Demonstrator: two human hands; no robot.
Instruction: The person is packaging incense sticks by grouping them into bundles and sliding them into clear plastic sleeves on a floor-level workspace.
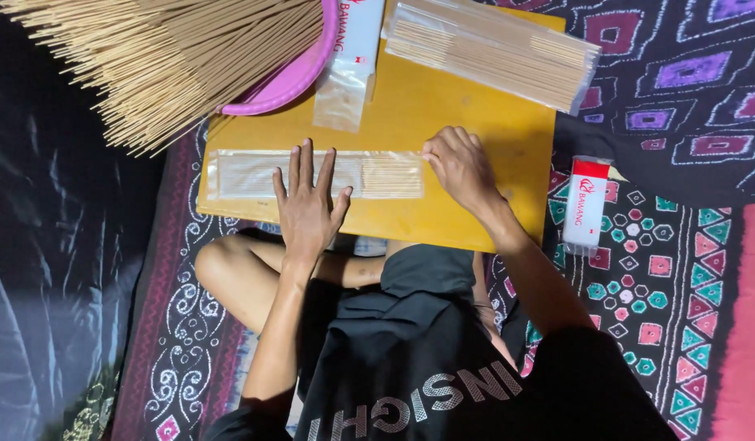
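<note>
the long clear plastic packet of thin tan sticks [312, 175] lies left-to-right across the yellow wooden board [443, 114]; the left hand [308, 204] presses flat and open on its middle, the right hand [459, 163] pinches its right end.

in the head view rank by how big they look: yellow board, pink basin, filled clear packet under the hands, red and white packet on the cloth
1. yellow board
2. filled clear packet, long and narrow, under the left hand
3. red and white packet, smallest

The pink basin is mostly hidden under sticks and cut off by the frame, so it is left unranked.
</note>
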